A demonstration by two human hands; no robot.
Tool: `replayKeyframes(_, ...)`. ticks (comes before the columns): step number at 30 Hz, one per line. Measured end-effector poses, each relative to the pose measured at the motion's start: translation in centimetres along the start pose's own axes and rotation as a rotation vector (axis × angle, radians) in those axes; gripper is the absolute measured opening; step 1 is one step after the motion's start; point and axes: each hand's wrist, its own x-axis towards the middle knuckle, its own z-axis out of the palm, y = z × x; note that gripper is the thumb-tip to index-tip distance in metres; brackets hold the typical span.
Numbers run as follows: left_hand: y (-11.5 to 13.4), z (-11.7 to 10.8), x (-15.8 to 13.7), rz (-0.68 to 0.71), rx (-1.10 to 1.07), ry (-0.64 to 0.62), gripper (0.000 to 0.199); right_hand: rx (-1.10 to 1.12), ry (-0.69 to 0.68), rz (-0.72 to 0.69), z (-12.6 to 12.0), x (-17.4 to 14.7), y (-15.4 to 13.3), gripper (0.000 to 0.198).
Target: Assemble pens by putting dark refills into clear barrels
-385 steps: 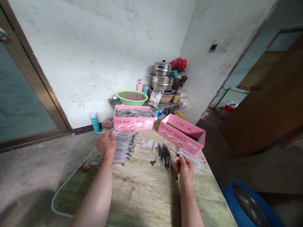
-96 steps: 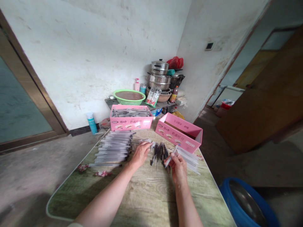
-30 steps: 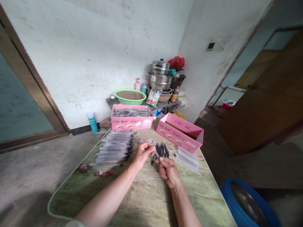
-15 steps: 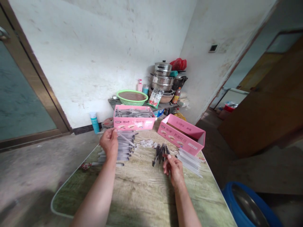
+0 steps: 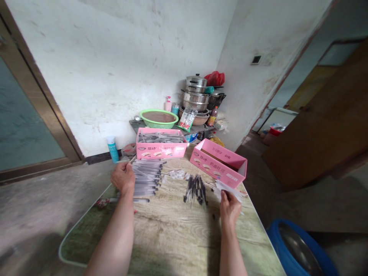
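On the near part of the wood-patterned table (image 5: 172,234), as the head view shows it, both bare hands reach forward, well apart. The left hand (image 5: 123,178) is at the left ends of a row of pens (image 5: 146,178), its fingers drawn together; a thin pale stick shows by the fingertips, but I cannot tell whether it is pinched. The pens lie side by side, dark ends to the right. The right hand (image 5: 230,207) is over the near end of a fan of clear tubes (image 5: 227,186), thumb and forefinger close together — whether they grip a tube, I cannot tell. Between the hands lie a bunch of dark refills (image 5: 195,189) and, farther off, small white pieces (image 5: 178,174). Two pink boxes stand at the far edge: the left box (image 5: 161,150) is filled with pens, while the right box (image 5: 217,168) sits at an angle, just beyond the tubes. Farther still — past the table — are a green basin (image 5: 158,124) and stacked pots (image 5: 197,97).
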Motion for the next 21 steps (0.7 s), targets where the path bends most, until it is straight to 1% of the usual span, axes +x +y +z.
replayKeyframes(1, 0.0, 0.0, 0.0, -0.001, -0.003, -0.009, 0.027, -0.248, 0.07, 0.029, -0.5, 0.3, 0.2, 0.031)
replayKeyframes(2, 0.0, 0.0, 0.0, -0.002, -0.003, -0.012, 0.027, -0.418, 0.036, 0.053, -0.9, 0.5, 0.2, 0.03)
replayKeyframes(3, 0.0, -0.1, 0.1, -0.004, -0.002, -0.012, 0.026, -0.576, 0.029, 0.077, -1.2, 0.7, 0.2, 0.029)
replayKeyframes(4, 0.0, -0.1, 0.1, -0.008, 0.001, -0.01, 0.026, -0.68, -0.015, 0.091, -1.4, 0.7, 0.2, 0.029)
replayKeyframes(6, 0.0, -0.2, 0.1, -0.017, 0.014, -0.008, 0.025, -0.794, -0.079, 0.097, -1.5, 0.5, -0.1, 0.027)
replayKeyframes(10, 0.0, -0.3, 0.2, -0.026, 0.039, -0.006, 0.024, -0.882, -0.127, 0.089, -1.5, 0.3, -0.6, 0.021)
replayKeyframes(13, 0.2, -0.4, 0.2, -0.036, 0.043, -0.002, 0.026, -0.913, -0.154, 0.075, -1.7, 0.3, -0.7, 0.018)
replayKeyframes(15, 0.3, -0.4, 0.1, -0.036, 0.036, -0.009, 0.026, -0.921, -0.196, 0.051, -1.7, 0.4, -0.7, 0.016)
replayKeyframes(18, 0.1, -0.2, 0.1, -0.026, 0.025, -0.018, 0.026, -0.922, -0.252, 0.024, -1.5, 0.4, -0.7, 0.017)
replayKeyframes(21, -0.3, -0.1, 0.2, 0.004, 0.027, 0.005, 0.025, -0.939, -0.247, 0.027, -1.3, 0.4, -0.8, 0.019)
